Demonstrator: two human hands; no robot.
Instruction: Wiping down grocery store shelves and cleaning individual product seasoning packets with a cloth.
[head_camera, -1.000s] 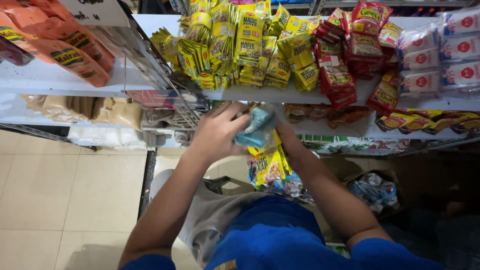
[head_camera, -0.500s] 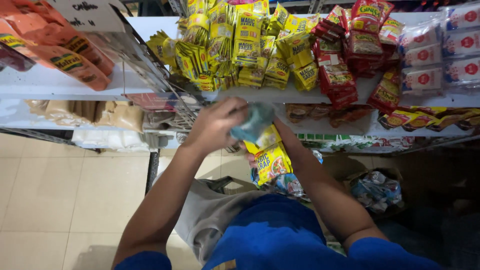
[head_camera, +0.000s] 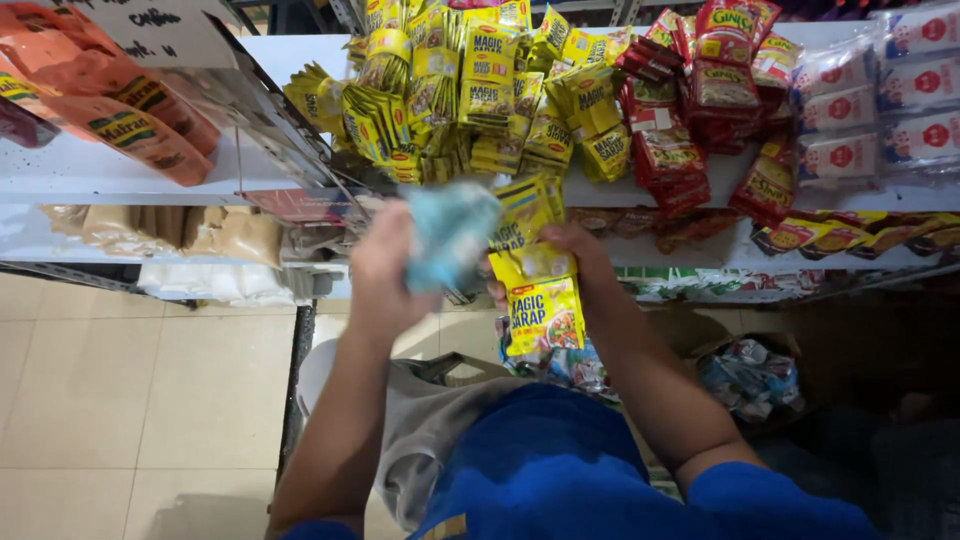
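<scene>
Left hand: your left hand (head_camera: 385, 262) is closed around a pale blue soft packet (head_camera: 450, 235), raised in front of the shelf edge; it is motion-blurred, so you cannot tell how firm the hold is.
Right hand: your right hand (head_camera: 560, 255) pinches the top of a hanging strip of yellow foil seasoning sachets (head_camera: 540, 300), fingers curled over the upper sachet.
Strip risk: the strip dangles free below your grip, over your blue shirt (head_camera: 560, 470); a loose pinch, or a tear at a seam between sachets, would likely drop the lower ones.
Below: a grey bag (head_camera: 430, 430) and a heap of small shiny wrapped packets (head_camera: 750, 375) lie under your arms; anything dropped could get lost among them.
Shelf edge: the white shelf (head_camera: 120, 175) sits just beyond both hands, and a moving hand could knock it.
Stacks: the piled yellow sachet bundles (head_camera: 470, 90) lean loosely, touching the red sachet bundles (head_camera: 700, 100); a brush from the blue packet could probably tip them forward.
Far left: orange plastic bags (head_camera: 110, 110) overhang the shelf, well apart from your hands.
</scene>
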